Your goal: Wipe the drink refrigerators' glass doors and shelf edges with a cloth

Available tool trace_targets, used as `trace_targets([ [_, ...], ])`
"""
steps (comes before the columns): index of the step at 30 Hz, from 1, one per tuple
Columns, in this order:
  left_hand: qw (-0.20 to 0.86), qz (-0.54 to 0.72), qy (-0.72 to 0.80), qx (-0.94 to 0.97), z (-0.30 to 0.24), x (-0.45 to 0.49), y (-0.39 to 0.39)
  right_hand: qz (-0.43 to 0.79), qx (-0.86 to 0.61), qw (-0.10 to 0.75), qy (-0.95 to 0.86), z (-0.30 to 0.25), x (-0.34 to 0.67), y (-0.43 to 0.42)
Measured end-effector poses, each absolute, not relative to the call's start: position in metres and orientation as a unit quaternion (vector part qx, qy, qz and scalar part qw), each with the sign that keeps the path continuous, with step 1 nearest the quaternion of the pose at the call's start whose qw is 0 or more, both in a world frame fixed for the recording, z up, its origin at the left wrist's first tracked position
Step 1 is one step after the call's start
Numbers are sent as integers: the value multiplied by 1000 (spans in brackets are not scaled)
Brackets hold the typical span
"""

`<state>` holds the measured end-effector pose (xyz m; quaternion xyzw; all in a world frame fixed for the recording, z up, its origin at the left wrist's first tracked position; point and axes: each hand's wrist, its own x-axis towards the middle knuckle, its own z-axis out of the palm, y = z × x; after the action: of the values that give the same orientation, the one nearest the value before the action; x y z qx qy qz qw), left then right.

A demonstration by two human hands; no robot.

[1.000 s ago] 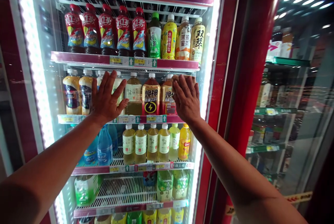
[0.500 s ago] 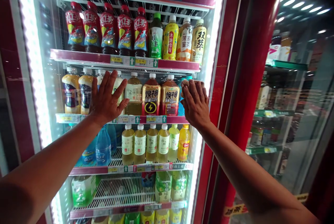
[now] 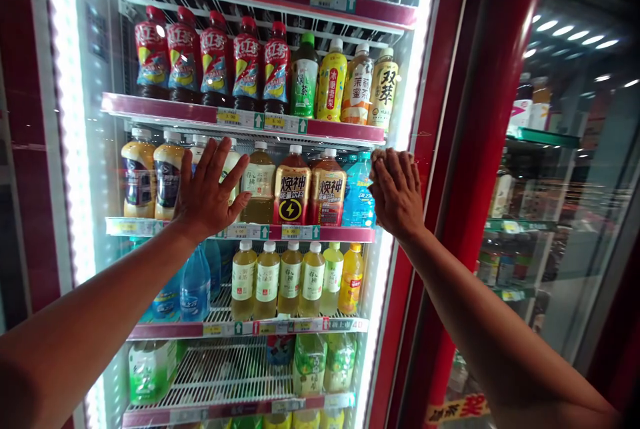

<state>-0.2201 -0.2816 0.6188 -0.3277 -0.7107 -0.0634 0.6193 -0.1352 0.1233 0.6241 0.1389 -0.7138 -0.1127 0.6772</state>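
Observation:
My left hand lies flat against the glass door of a lit drinks cooler, fingers spread, with nothing in it. Behind it the glass shows bottles on the middle shelf, partly hidden by the hand. Near the door's right edge my right hand presses a brownish cloth to the glass. Only the cloth's upper and left edges stick out from under the fingers. Just left of this hand, behind the glass, stand blue bottles.
Inside the cooler, red-capped tea bottles line an upper shelf and pale tea bottles a lower one. A red door frame runs down the right side. Beyond it, another glass-fronted cooler holds bottles.
My right hand has slid to the right across the glass with the cloth, uncovering the blue bottles. My left hand stays in nearly the same place; the view has shifted slightly.

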Motion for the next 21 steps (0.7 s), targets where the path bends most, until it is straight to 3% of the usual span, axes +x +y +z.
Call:
trace_targets([
  [9, 626, -77, -704, -326, 618, -219, -279, -80, 137, 610, -777, 651, -128, 125],
  [15, 619, -79, -712, -322, 618, -218, -279, -47, 102, 663, -740, 663, -136, 128],
  [21, 625, -81, -704, -329, 618, -220, -279, -78, 139, 623, -766, 664, -128, 132],
])
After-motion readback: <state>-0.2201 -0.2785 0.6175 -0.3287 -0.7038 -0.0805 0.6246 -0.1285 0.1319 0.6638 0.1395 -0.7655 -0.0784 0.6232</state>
